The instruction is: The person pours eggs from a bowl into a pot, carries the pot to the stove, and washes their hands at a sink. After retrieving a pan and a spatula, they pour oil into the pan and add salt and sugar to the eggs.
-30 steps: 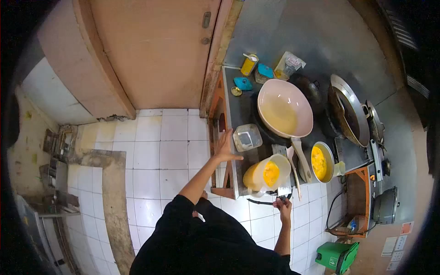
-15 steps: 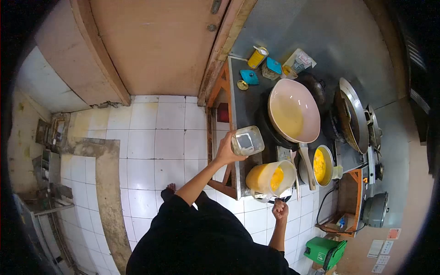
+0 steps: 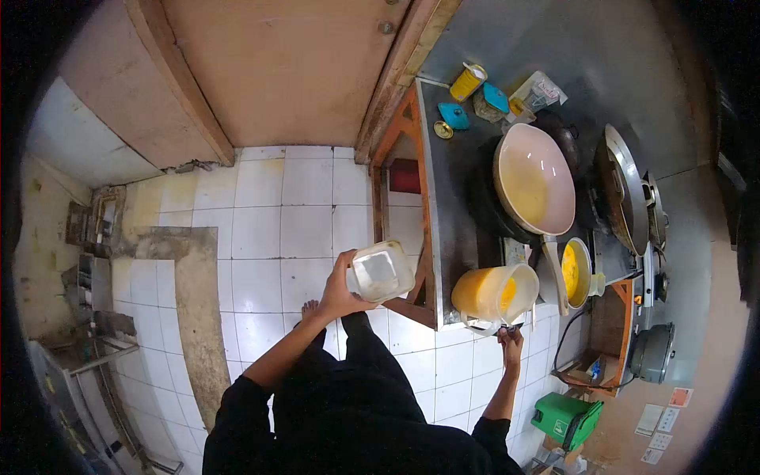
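My left hand (image 3: 340, 291) grips a clear square container (image 3: 383, 271) over the floor, left of the table; its inside looks pale. My right hand (image 3: 511, 345) is at the table's front edge, fingers pressed round something small and dark that I cannot make out. Just above that hand, a translucent pitcher (image 3: 477, 291) with orange-yellow contents stands at the table corner. Beyond it, a pink-lined pan (image 3: 538, 170) holds a shallow yellowish liquid. A metal pot (image 3: 582, 257) with bright yellow contents sits right of the pan's handle.
At the table's (image 3: 447, 186) far end are a yellow can (image 3: 469, 81), a jar with a blue lid (image 3: 492, 101) and a loose blue lid (image 3: 454, 116). A large wok (image 3: 625, 190) lies to the right. A green bin (image 3: 566, 419) stands on the floor.
My left hand has moved left and down with the container, away from the table edge. My right hand has come up to the dark object. The view has shifted, with the table further right.
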The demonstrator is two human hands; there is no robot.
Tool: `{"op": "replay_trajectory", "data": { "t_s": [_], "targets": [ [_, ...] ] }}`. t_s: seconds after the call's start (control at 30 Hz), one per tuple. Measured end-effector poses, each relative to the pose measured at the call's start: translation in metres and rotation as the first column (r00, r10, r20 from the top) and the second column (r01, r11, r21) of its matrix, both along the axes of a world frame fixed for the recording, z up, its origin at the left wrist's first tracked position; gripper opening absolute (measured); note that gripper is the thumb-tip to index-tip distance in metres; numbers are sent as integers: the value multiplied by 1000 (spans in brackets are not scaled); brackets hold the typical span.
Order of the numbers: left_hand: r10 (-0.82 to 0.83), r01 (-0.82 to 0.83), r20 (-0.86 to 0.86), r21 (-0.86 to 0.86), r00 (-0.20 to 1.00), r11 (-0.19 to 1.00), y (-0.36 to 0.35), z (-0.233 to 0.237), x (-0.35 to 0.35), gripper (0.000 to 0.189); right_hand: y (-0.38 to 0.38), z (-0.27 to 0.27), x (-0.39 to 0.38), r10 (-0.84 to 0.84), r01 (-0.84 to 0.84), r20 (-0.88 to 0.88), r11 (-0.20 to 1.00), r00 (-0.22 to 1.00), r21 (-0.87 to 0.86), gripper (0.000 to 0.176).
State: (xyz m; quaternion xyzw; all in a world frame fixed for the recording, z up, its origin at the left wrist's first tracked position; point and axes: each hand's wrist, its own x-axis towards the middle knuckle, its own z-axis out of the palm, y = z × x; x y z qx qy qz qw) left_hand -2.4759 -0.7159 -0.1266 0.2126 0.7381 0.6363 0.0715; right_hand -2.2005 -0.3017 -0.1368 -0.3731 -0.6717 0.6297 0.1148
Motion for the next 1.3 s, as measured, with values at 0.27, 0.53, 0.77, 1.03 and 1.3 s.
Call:
{"op": "replay_trajectory", "data": {
  "t_s": [0.27,0.53,0.77,1.03,1.3],
  "targets": [
    [-4,3,91,15,996,1000,-40,-30,27,99,-10,2,-7,-111,75,-134,965,985,-250,15],
    [33,-24,127,-76,991,997,-63,-11,33,98,14,-15,-3,-634,6,169,-251,755,-968,29],
    [40,-20,142,-140,989,990,-58,0,29,97,-3,-11,6,-519,356,-50,651,854,-670,15],
    [69,-44,139,-178,988,983,-61,-9,40,97,-17,1,3,-142,129,-129,986,981,-102,16],
    [40,-14,151,-166,988,986,-55,-11,44,97,12,-21,28,12,-11,-13,998,1000,67,44]
  ]
}}
